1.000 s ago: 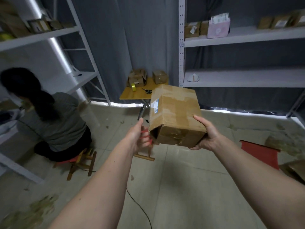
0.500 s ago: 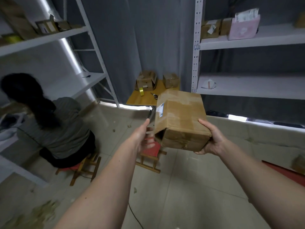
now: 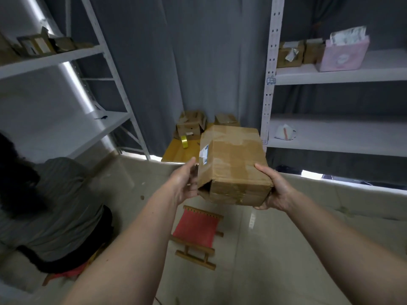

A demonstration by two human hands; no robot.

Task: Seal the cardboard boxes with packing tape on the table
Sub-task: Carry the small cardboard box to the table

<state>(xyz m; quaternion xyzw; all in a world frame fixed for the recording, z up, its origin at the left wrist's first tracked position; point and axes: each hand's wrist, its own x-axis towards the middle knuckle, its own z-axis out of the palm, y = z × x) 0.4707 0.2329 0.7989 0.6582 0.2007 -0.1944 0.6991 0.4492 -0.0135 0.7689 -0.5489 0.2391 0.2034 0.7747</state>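
I hold a worn cardboard box (image 3: 233, 164) in the air in front of me, with old tape strips across its top and a white label on its left face. Its near left corner gapes open. My right hand (image 3: 273, 188) grips the box's right end, thumb on top and fingers underneath. My left hand (image 3: 186, 179) cups the left side, thumb up along the face; it is blurred. Beyond stands a small yellow table (image 3: 174, 151) with a yellow tape roll (image 3: 184, 142) and two cardboard boxes (image 3: 190, 125), partly hidden by the held box.
A red folding stool (image 3: 196, 232) stands on the floor just below the box. A seated person (image 3: 50, 205) is at the left. White metal shelves (image 3: 330, 137) flank the table on both sides, some carrying small boxes. A grey curtain hangs behind.
I have come closer to the yellow table with the box. My left hand, which hovered beside the box, has closed in against its left side.
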